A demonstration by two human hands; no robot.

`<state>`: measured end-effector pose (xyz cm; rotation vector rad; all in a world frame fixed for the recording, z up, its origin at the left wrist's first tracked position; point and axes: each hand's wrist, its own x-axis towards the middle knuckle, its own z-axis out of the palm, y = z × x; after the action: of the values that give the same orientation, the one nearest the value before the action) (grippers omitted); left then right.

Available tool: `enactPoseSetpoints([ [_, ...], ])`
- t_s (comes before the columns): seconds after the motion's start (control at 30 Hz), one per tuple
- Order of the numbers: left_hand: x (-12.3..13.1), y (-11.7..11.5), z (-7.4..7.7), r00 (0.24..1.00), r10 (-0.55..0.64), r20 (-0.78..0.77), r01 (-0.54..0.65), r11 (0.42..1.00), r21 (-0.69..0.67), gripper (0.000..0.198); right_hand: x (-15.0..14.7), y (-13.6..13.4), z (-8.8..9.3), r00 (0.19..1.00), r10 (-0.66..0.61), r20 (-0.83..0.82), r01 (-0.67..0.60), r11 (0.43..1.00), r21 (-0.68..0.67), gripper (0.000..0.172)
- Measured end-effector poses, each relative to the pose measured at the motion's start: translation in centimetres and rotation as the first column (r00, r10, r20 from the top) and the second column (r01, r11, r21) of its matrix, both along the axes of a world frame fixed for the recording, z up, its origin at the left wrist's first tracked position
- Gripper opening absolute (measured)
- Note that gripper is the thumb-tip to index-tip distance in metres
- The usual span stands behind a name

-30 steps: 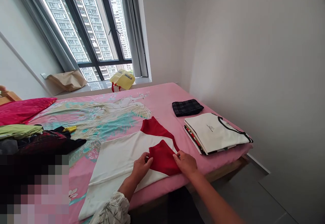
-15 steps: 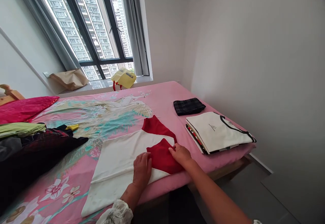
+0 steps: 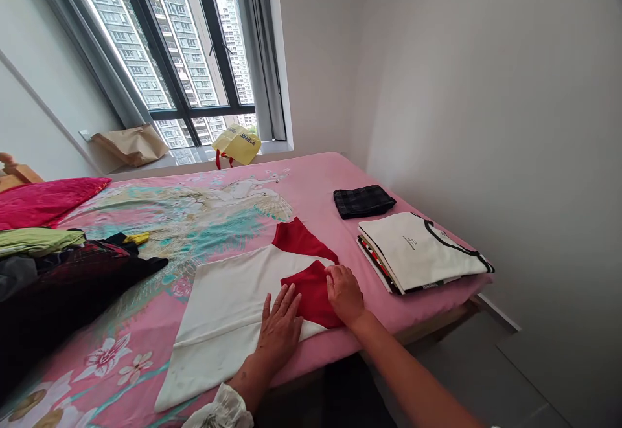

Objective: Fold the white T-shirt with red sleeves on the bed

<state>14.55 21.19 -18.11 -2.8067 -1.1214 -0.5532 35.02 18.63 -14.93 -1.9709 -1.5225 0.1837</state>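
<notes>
A white T-shirt with red sleeves lies spread on the bed near its front edge, body toward the left and collar end toward the right. One red sleeve points away from me; the other is folded in over the white fabric. My left hand rests flat on the shirt beside the folded sleeve, its fingers apart. At the collar end, my right hand has its fingers curled and closed on the red fabric's edge; its fingertips are partly hidden.
Right of the shirt lies a stack of folded clothes topped by a cream shirt with black trim. Behind it sits a folded dark checked garment. Heaped dark clothes and a magenta pillow occupy the left. Bags stand on the windowsill.
My left hand has opened from curled fingers and flattened onto the shirt, shifting slightly right. My right hand has curled more over the red fabric. The view has tilted slightly.
</notes>
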Motion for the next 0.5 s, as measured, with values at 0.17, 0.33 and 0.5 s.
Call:
enactPoseSetpoints([
  [0.17,-2.2,-0.4,0.3,0.989,0.149,0.018,-0.146,0.982,-0.118,0.050,0.2,-4.0,-1.9,0.998,0.038,0.041,-0.046,0.979,0.198,0.027],
  [0.33,-11.3,-2.3,-0.9,0.900,0.408,0.151,-0.395,0.912,-0.112,0.042,4.8,-8.9,-4.7,0.993,-0.105,-0.051,0.111,0.981,0.159,0.027],
  [0.5,-21.9,-4.7,-2.3,0.748,0.650,0.135,-0.624,0.757,-0.192,0.039,5.9,-10.5,-4.8,0.923,-0.140,-0.360,0.101,0.987,-0.125,0.035],
])
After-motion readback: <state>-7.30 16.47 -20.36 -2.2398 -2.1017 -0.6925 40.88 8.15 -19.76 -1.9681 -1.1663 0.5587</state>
